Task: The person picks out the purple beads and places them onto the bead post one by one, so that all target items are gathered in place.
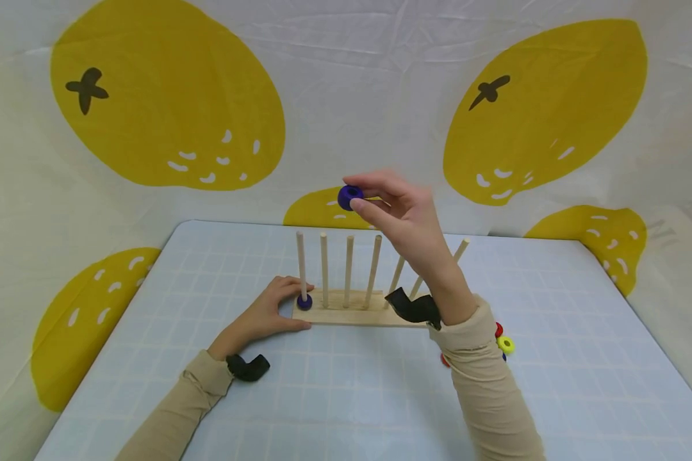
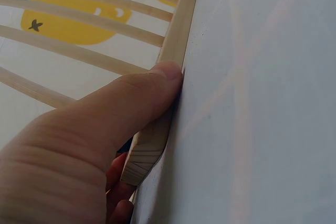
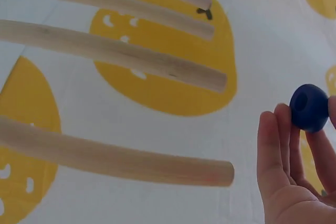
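Note:
My right hand (image 1: 406, 221) is raised above the pegs, pinching a dark blue bead (image 1: 346, 198) between thumb and fingertips. In the right wrist view the hole of this blue bead (image 3: 302, 100) shows, well apart from the peg tips. A wooden peg rack (image 1: 352, 315) stands on the table, its row of upright pegs partly hidden by my right arm. My left hand (image 1: 271, 307) grips the rack's left end, with the thumb (image 2: 142, 90) along the front edge and fingers behind. Another dark blue bead (image 1: 304, 303) sits at the bottom of the leftmost peg.
To the right of the rack, several loose beads lie on the table, among them a yellow bead (image 1: 506, 345) and a red bead (image 1: 498, 329), partly behind my right sleeve (image 1: 484, 384). A lemon-printed cloth (image 1: 357, 96) hangs behind the pale blue table (image 1: 346, 397).

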The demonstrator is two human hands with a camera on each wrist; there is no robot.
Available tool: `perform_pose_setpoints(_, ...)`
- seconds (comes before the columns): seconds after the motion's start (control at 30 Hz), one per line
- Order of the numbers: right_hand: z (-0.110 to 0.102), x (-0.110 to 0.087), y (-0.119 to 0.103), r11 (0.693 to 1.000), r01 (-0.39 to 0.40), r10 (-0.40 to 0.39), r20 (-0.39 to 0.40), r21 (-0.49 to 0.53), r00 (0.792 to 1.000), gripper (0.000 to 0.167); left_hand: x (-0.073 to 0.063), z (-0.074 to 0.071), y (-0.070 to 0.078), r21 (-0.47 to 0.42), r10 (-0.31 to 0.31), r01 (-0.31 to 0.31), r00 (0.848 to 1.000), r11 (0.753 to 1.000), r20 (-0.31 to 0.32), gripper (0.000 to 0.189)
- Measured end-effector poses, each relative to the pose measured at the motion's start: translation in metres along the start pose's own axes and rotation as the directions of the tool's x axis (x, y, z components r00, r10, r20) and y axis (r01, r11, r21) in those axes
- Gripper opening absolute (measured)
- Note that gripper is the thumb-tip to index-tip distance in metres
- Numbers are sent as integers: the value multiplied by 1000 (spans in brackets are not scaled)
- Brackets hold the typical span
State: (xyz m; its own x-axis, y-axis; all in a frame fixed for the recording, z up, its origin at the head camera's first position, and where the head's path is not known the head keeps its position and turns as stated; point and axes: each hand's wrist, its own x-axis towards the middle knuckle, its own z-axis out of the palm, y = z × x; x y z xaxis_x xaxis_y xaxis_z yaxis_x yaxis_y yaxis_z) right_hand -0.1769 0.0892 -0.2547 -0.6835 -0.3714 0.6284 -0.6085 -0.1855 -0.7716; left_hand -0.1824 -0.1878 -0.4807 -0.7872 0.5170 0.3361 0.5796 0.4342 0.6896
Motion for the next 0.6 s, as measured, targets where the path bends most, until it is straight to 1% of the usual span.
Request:
perform_pose_setpoints(0.2,11,4,11,1000,9,-9,-1,2,1000,27,1,0,0,-6,-22,22,1000,1000,10,67)
perform_pose_setpoints(0.4,17,12,20,1000,23,-23,2,15,1000,26,0,0,0,-13,-47,47,999,999,18,67)
perform_pose_setpoints(0.5,20,16,25,999,23,-24,20,23,1000,26,0,0,0,-11,-53,53,998,999,19,68)
perform_pose_setpoints(0.6,22,19,29,1000,7,-8,43,31,999,25,0,-1,1,-8,-54,54,998,999,19,68)
